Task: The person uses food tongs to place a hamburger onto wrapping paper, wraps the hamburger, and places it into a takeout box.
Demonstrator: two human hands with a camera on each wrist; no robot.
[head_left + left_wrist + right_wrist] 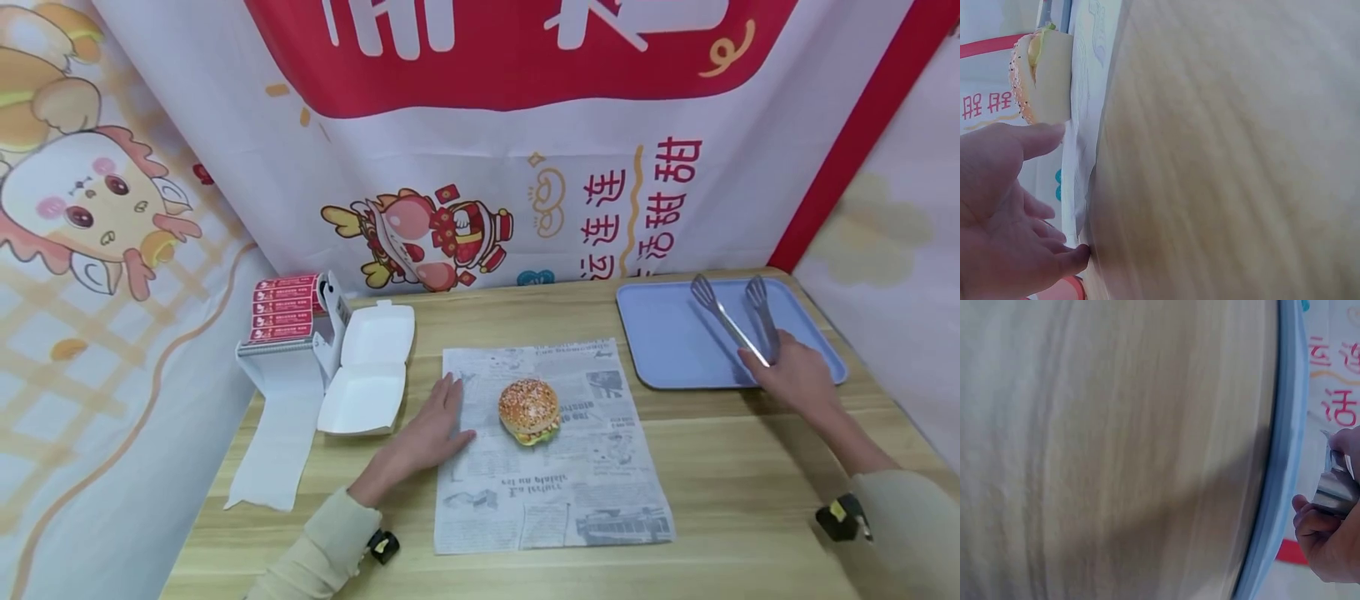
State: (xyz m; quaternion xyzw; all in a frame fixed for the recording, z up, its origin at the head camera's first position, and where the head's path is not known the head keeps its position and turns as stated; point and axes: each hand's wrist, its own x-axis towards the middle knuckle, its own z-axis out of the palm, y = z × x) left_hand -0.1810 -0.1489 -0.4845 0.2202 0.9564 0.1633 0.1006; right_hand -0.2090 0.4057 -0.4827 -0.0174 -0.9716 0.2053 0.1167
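A sesame-bun burger (pixel 528 410) sits near the middle of a printed paper sheet (pixel 555 517) on the table. My left hand (pixel 429 427) lies at the sheet's left edge, fingers extended and pointing away from me. In the left wrist view the burger (pixel 1047 75) stands beyond the thumb of that left hand (pixel 1007 206). On the right, my right hand (pixel 798 377) grips metal tongs (pixel 731 327) by the handle end, over a blue tray (pixel 660 333). The tongs' two heads are spread apart, with nothing between them. The right wrist view shows the fingers around the tongs (pixel 1337 487).
An opened white takeout box (pixel 367 396) stands left of the paper. Beside it is a dispenser with a roll of red labels (pixel 283 308), its white backing strip (pixel 273 458) trailing onto the table. A printed curtain (pixel 480 167) hangs behind the table.
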